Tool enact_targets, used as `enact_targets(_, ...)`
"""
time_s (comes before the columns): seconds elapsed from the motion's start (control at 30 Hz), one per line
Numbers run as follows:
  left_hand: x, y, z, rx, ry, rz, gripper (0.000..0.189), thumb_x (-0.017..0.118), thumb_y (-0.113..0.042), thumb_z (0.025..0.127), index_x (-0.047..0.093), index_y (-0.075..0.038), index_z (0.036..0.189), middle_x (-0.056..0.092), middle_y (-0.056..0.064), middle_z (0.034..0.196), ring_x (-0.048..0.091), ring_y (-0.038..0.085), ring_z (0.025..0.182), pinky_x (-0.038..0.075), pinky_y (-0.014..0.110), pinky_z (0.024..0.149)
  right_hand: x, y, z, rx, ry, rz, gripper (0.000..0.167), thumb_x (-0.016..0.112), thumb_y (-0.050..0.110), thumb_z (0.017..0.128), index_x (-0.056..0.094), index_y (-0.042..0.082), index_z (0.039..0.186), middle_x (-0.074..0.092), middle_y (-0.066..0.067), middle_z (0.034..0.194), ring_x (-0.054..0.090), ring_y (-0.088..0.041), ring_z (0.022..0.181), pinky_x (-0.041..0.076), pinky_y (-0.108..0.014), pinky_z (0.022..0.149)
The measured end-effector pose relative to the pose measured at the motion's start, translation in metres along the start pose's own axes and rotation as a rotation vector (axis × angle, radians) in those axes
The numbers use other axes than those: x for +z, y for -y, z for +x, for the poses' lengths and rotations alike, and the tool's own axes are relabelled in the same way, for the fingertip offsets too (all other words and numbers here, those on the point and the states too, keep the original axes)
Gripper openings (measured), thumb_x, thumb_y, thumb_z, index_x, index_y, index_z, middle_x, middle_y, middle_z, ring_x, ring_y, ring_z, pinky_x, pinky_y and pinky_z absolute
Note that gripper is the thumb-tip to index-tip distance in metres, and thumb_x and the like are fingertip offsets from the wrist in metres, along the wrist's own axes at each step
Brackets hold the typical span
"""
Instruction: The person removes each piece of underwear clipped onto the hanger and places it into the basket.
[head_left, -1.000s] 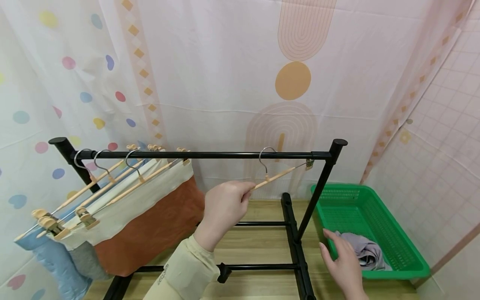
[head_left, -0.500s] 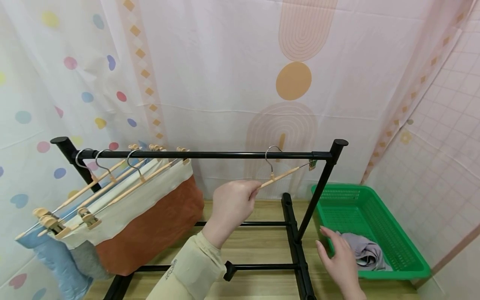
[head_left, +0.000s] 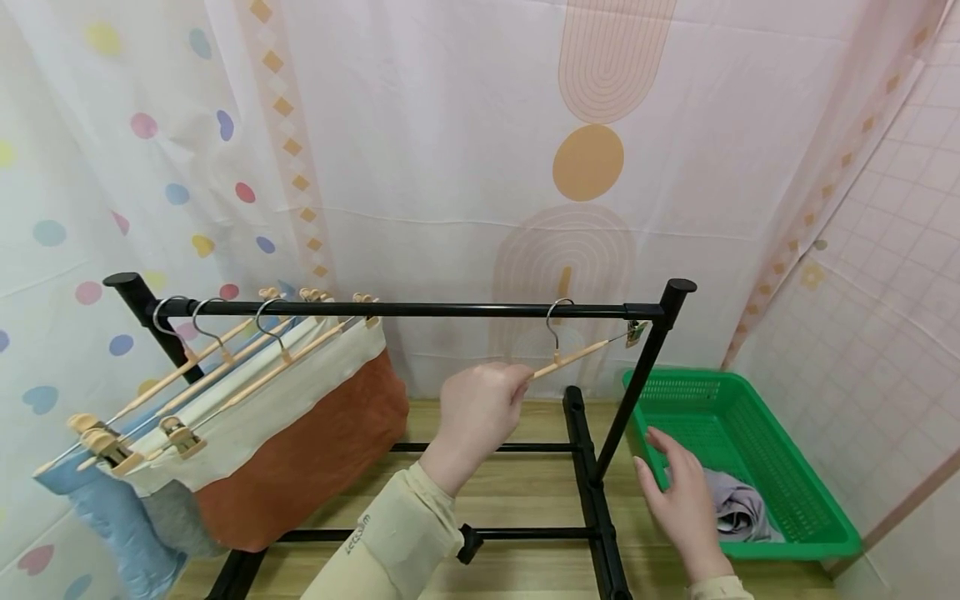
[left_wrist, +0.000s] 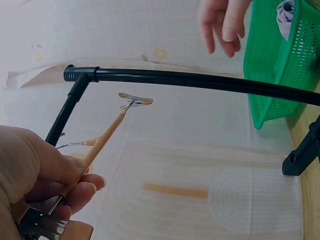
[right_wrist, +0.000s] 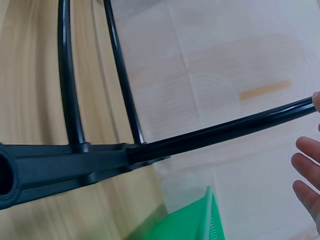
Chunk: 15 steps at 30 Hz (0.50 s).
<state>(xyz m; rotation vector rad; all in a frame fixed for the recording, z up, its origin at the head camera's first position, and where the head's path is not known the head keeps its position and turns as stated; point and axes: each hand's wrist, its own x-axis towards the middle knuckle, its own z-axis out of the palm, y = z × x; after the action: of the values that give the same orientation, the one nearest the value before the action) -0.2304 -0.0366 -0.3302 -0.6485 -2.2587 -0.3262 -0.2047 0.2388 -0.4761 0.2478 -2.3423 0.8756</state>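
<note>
My left hand (head_left: 480,412) grips a wooden clip hanger (head_left: 576,356) by its bar, thumb on one side and fingers on the other. The hanger's metal hook sits over the black rail (head_left: 450,310) near the right end. In the left wrist view one metal-and-wood clip (left_wrist: 136,100) shows at the far end, and another clip (left_wrist: 55,225) lies just below the hand; no cloth hangs from this hanger. My right hand (head_left: 681,504) hovers beside the green basket, fingers spread and holding nothing. Inside the basket lies a crumpled greyish-lilac cloth (head_left: 738,504).
On the rail's left, several clip hangers carry garments: a rust-brown one with a cream band (head_left: 307,442), a grey one (head_left: 176,521) and a light blue one (head_left: 123,525). The rack's slanted right post (head_left: 637,392) stands between the hands. The green basket (head_left: 806,450) sits at right.
My left hand has slid the clip hanger to the right along the rail. The right hand has shifted slightly upward, its fingers still spread.
</note>
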Motion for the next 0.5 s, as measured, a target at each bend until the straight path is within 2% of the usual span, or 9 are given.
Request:
enact_targets(0.23,0.0016,0.0027,-0.0015,-0.005,-0.011,0.016,0.006,0.079,-0.013,0.084,0.077,-0.018,0.085,0.066,-0.005,0.067,0.058,0.013,0.05,0.039,0.027,0.038,0.0018,0.0023,0.0086,-0.023,-0.034,0.016,0.051,0.074,0.004,0.087,0.055,-0.002,0.134,0.065,-0.019,0.12,0.057,-0.039,0.109,0.046,-0.058,0.084)
enact_targets(0.37,0.0009,0.0047,-0.0034,-0.013,-0.006,0.025,0.016,0.082,-0.008,0.077,0.078,-0.017,0.09,0.069,-0.003,0.073,0.062,0.016,0.054,0.042,0.029,0.04,0.0023,0.0037,0.0099,-0.031,-0.044,0.02,0.051,0.074,0.004,0.087,0.055,-0.002,0.134,0.065,-0.018,0.12,0.057,-0.039,0.108,0.044,-0.059,0.085)
enact_targets(0.5,0.0001,0.0051,-0.0053,-0.021,0.002,0.01,0.022,0.077,0.0,0.078,0.078,-0.015,0.094,0.07,-0.002,0.076,0.062,0.016,0.054,0.041,0.029,0.038,0.0034,0.0042,0.0096,-0.024,-0.043,0.021,0.051,0.075,0.004,0.087,0.056,-0.002,0.134,0.065,-0.019,0.12,0.058,-0.039,0.108,0.043,-0.058,0.088)
